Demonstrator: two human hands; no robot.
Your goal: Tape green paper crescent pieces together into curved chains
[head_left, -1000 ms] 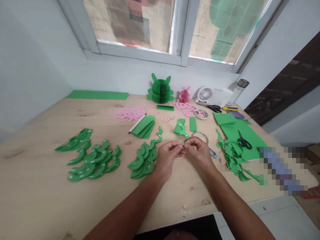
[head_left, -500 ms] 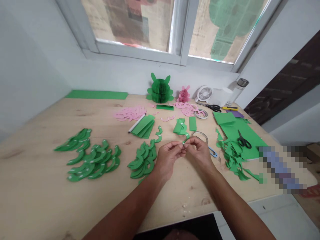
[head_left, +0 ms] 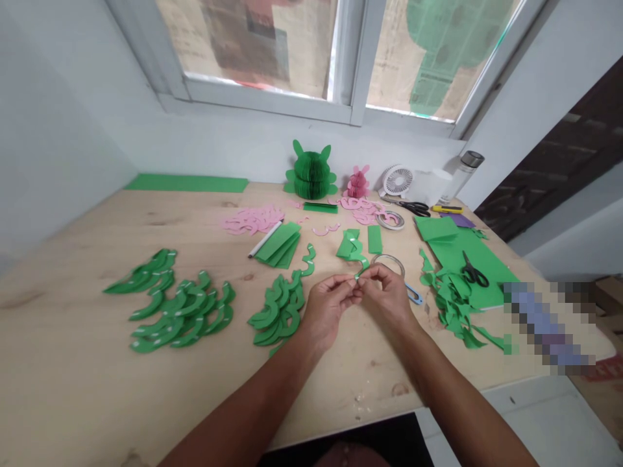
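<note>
My left hand (head_left: 327,306) and my right hand (head_left: 388,293) meet at the middle of the wooden table, fingertips pinched close together. Between them they hold the lower end of a wavy green paper strip (head_left: 361,255) with small white patches. Its upper part lies by a folded green paper (head_left: 346,243). Left of my left hand is a pile of curved green paper pieces (head_left: 280,311), with a single wavy piece (head_left: 309,259) above it. Beyond my right hand lie a tape roll (head_left: 400,264) and a blue cutter (head_left: 413,294).
Farther left sits a larger heap of green curves (head_left: 182,314). Green scraps (head_left: 455,305) and black scissors (head_left: 473,271) lie on the right. At the back stand a green paper figure (head_left: 312,175), a pink one (head_left: 358,184), a fan (head_left: 398,181) and a bottle (head_left: 462,174).
The view has shifted very slightly. My fingers are in nearly the same place, still pinched on the green strip.
</note>
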